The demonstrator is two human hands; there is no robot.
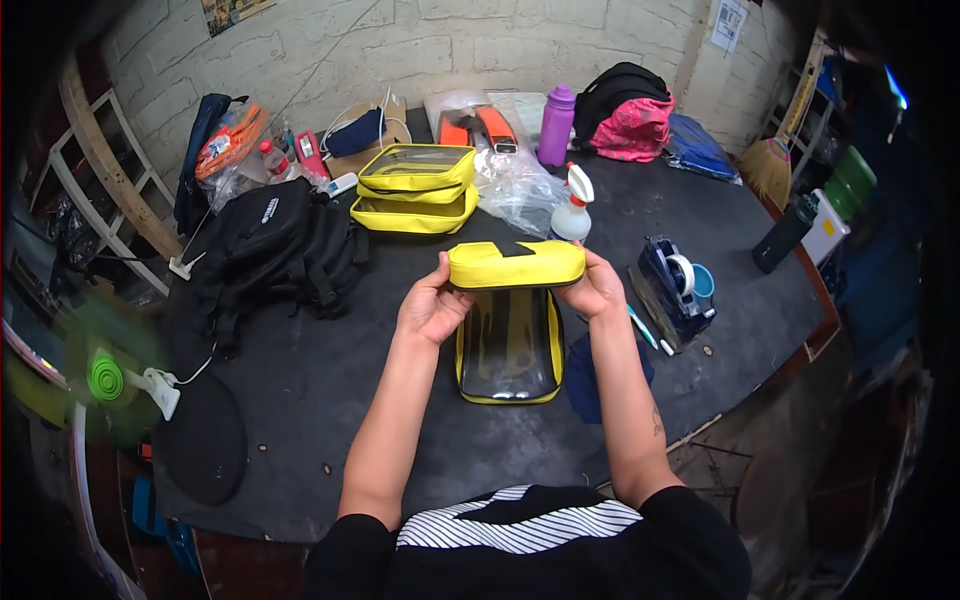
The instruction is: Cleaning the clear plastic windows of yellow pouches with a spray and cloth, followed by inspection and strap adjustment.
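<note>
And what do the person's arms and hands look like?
The left hand and right hand wear no gloves. Short black sleeves leave the forearms bare. A small dark marking, maybe a tattoo, is on the right forearm. The black shirt has a striped white patch.

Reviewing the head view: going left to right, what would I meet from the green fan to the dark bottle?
Green fan, black backpack, left hand, held yellow case, right hand, tape dispenser, dark bottle.

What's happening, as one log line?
left hand: holds yellow case; right hand: holds its other end; below: yellow-rimmed clear panel; beyond: stacked yellow cases
</note>
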